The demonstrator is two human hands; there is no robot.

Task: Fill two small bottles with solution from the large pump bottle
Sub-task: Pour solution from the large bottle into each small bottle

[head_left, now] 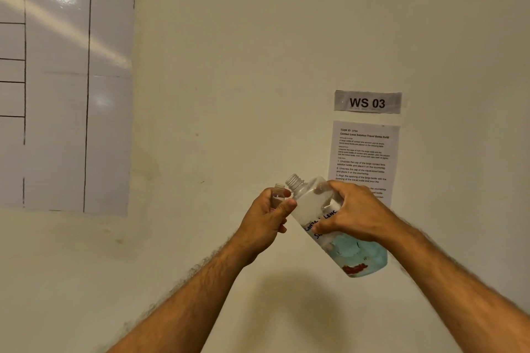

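Note:
My right hand (351,212) grips the large clear bottle (312,203) around its middle. The bottle has no pump on it, its threaded neck is open, and it tilts up and to the left; a handwritten label and a blue patch show on its body. My left hand (268,218) holds a small clear bottle (277,195) upright, uncapped, its mouth just left of and slightly below the large bottle's neck. The two necks are close but apart. Both bottles are held up in front of the wall. A second small bottle is not in view.
A cream wall fills the view. A "WS 03" sign (367,102) and a printed task sheet (364,152) hang behind my right hand. A glossy white chart (66,80) with ruled lines covers the upper left. No table is visible.

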